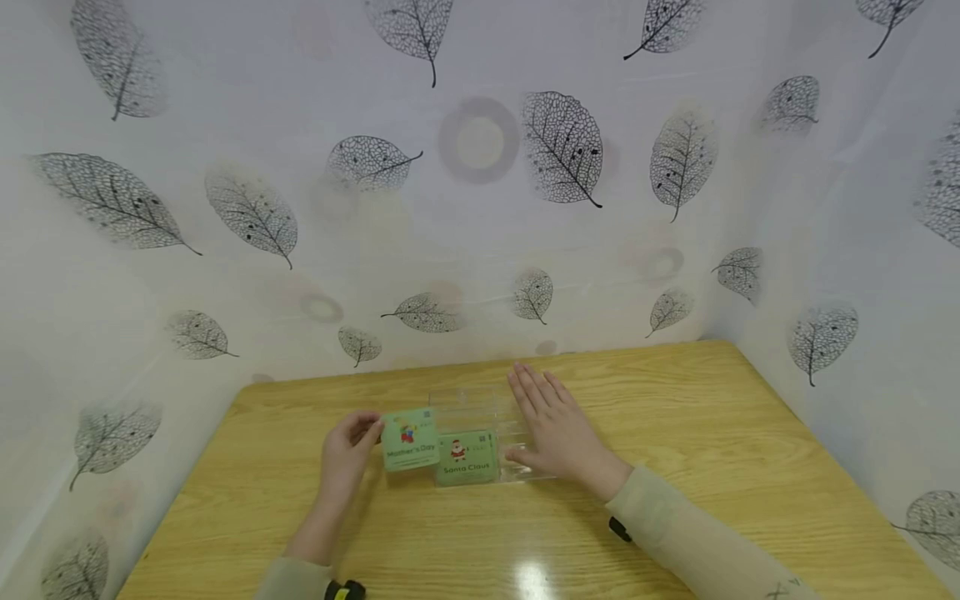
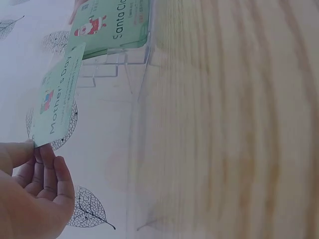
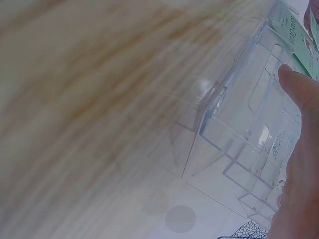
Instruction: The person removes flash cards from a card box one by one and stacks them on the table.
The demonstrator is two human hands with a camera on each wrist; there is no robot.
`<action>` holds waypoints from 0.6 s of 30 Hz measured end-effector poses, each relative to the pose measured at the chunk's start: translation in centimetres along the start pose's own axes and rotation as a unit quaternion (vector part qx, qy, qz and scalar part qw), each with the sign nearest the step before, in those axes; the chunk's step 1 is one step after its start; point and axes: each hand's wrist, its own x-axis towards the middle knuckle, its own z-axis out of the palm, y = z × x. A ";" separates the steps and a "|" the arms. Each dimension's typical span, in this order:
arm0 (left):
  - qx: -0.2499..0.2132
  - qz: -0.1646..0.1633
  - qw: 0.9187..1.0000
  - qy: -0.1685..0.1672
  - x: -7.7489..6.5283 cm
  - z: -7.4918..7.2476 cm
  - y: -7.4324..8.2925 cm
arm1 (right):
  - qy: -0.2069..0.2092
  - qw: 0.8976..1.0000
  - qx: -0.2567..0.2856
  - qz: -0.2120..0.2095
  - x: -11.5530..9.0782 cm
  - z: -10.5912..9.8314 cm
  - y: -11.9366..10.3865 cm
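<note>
A green card printed "Mother's Day" point(image 1: 410, 440) is pinched at its edge between the thumb and fingers of my left hand point(image 1: 347, 454). It overlaps the left side of a clear plastic stepped holder point(image 1: 459, 400). In the holder's front part leans a green "Santa Claus" card point(image 1: 467, 468), with more card edges showing behind it in the left wrist view. My right hand point(image 1: 558, 433) lies with straight fingers over the holder's right end, thumb pointing left. In the right wrist view the holder's clear steps point(image 3: 234, 164) show beside that hand point(image 3: 301, 164).
Underneath is a wood-grain table point(image 1: 465, 542) with a bright light reflection near the front. A white leaf-patterned curtain point(image 1: 480, 242) stands behind the table and along both sides. Dark straps point(image 1: 345, 590) sit at both wrists.
</note>
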 end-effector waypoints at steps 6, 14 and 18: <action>-0.006 -0.018 1.000 0.006 0.1 -0.8 -0.4 | 0.013 1.000 0.003 -0.003 0.0 0.0 0.0; 0.014 -0.032 0.999 0.006 0.3 -1.7 -1.3 | 0.012 1.000 0.012 -0.001 0.0 0.0 -0.1; 0.018 -0.035 0.999 0.000 0.6 -1.9 -1.8 | -0.001 1.000 0.009 0.003 0.1 0.0 -0.1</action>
